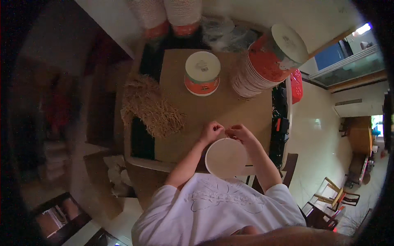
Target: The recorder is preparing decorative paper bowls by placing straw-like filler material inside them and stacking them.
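Observation:
A pale round paper tub (226, 158) is tilted against my shirt at the table's near edge, its round face toward me. At the tub's far rim my left hand (212, 133) has its fingers curled in a pinch. Close beside it, my right hand (241, 133) is closed too, its fingers touching the rim. Whatever is pinched between the fingertips is too small to make out. Farther off, a red and white tub (202, 87) with a pale round top (202, 67) stands on the brown board (197, 112). Left of my hands lies a tangled heap of brown cords (154, 106).
Nested red and white tubs (266, 61) lean at the far right. Two tall stacks of tubs (184, 16) stand at the back left, next to clear plastic wrapping (225, 35). Dark power strips (280, 123) line the table's right edge. A red container (296, 86) sits beyond it.

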Demonstrator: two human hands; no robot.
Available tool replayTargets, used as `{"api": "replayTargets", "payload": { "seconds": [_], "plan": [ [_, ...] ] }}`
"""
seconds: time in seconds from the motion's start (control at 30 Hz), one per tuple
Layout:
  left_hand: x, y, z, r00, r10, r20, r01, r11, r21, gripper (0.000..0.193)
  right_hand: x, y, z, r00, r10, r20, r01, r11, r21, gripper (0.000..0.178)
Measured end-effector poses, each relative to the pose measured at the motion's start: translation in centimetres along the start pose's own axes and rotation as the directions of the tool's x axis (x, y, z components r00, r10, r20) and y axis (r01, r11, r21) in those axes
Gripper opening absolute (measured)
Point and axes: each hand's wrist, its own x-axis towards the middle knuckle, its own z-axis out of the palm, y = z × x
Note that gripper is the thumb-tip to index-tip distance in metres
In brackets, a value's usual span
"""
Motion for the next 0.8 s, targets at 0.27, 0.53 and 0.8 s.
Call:
{"api": "replayTargets", "payload": {
  "seconds": [0.27,0.53,0.8],
  "plan": [
    [0.3,-2.3,1.0,0.975,-0.09,-0.205,0.071,0.992,-0.1,0.008,-2.1,-0.6,0.7,0.998,-0.035,0.05,0.037,0.998,-0.048,0.017],
    [0.6,-7.1,-0.3,0.994,0.08,-0.081,-0.055,0.96,0.276,0.008,-1.7,0.1,0.8,0.991,-0.006,0.131,0.015,0.997,-0.069,0.017],
    [-0.5,0.2,-1.8,0.93,0.083,0.359,-0.046,0.993,-0.11,0.011,-2.8,-0.4,1.3,0.992,-0.108,0.062,0.11,0.993,-0.032,0.01]
  ]
}}
